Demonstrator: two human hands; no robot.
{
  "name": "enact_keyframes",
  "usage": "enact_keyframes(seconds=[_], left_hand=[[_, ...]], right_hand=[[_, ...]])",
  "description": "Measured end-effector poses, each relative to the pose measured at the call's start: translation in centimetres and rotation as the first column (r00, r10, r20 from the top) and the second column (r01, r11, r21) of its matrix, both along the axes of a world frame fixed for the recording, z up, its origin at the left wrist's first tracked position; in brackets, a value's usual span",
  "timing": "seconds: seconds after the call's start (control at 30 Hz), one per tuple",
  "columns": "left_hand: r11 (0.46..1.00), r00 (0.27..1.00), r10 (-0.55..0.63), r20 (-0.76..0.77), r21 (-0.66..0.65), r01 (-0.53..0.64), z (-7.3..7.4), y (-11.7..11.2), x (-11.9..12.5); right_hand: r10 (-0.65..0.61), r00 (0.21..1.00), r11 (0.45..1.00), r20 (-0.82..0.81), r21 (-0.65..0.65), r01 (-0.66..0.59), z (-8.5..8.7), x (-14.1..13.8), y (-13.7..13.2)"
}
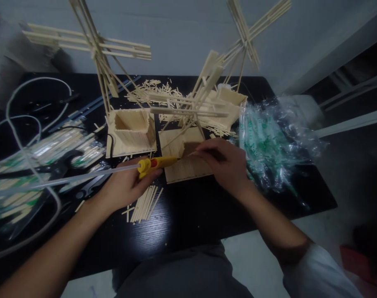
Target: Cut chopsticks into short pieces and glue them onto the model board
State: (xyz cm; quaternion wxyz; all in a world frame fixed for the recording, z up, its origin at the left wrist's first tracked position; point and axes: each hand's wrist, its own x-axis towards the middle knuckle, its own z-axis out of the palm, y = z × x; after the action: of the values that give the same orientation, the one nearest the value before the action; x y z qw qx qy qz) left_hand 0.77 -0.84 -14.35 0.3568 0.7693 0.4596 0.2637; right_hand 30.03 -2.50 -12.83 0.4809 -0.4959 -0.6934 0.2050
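Observation:
My left hand (126, 186) is closed around a yellow glue gun (155, 163) with a long clear glue stick trailing left. The gun's nozzle points right toward a small stick wall on a flat wooden stick base (188, 167). My right hand (225, 163) is pinched on a thin wooden stick (195, 152) held against that wall, just right of the nozzle. Behind the base stands a square stick box (132, 128) with a windmill-like cross of sticks (92, 43) rising from it.
A second stick model with crossed blades (244, 37) stands at the back right. Loose cut sticks (145, 205) lie near my left hand. Plastic wrappers (269, 140) pile at right; packed chopsticks (36, 161), scissors (85, 188) and a white cable (20, 140) lie left on the black table (182, 223).

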Motion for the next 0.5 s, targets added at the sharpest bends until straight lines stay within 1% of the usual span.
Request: enact_keyframes(seconds=[0.13, 0.27, 0.37, 0.5], left_hand=[[0.999, 1.000, -0.005, -0.020, 0.034, 0.006, -0.2, 0.0, 0.0], [0.998, 1.000, -0.016, 0.007, 0.054, 0.015, -0.1, -0.1, 0.1], [0.999, 1.000, -0.011, 0.029, 0.051, 0.009, 0.0, -0.1, 0.1], [1.000, 0.998, 0.017, 0.058, 0.013, -0.018, 0.0, 0.0, 0.2]], right_hand=[[-0.008, 0.998, 0.999, 0.064, 0.036, 0.006, -0.5, 0.2, 0.0], [0.009, 0.998, 0.998, 0.054, 0.057, -0.012, -0.8, 0.1, 0.0], [-0.006, 0.999, 1.000, 0.036, 0.027, 0.005, -1.1, 0.0, 0.0], [-0.008, 0.999, 1.000, 0.035, -0.014, 0.008, -1.3, -0.1, 0.0]])
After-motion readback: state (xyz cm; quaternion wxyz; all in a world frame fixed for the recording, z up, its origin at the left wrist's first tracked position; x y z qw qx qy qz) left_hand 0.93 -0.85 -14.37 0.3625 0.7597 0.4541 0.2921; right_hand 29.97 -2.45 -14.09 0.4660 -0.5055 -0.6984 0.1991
